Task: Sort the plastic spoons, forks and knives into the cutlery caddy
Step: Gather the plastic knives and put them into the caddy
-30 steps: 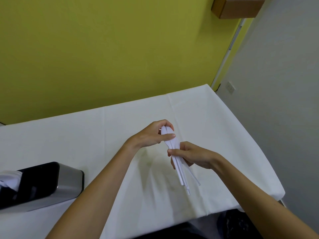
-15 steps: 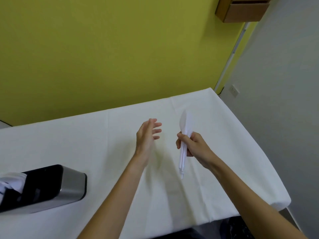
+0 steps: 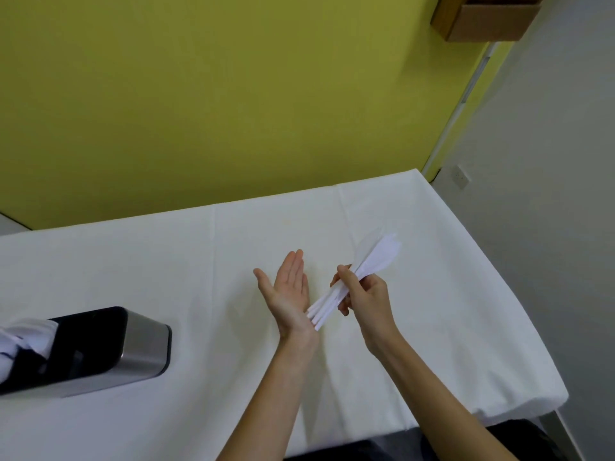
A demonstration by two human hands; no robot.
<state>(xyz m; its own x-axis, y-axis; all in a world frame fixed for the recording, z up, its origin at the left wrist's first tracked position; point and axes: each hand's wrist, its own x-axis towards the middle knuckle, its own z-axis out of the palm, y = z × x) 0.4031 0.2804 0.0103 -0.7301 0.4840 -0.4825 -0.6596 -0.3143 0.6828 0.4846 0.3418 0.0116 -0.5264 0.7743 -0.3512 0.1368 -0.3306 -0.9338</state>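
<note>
At far left the cutlery caddy [image 3: 109, 351], dark inside with a brushed-metal wall, is set on the white-clothed table [image 3: 199, 261]. White pieces [image 3: 23, 337] are seen at its left end, cut by the frame edge; their kind cannot be told. Well apart to its right, the left hand [image 3: 289, 291] is held flat and wide, holding nothing. The handle ends of a bundle of white plastic cutlery [image 3: 377, 257] are butted against the heel of that palm. The bundle's long axis runs up and rightward, heads outermost. It is gripped at mid-length by the right hand [image 3: 367, 296], fingers curled round it. The left hand is the nearer to the caddy, and a leftward carry is judged necessary
</note>
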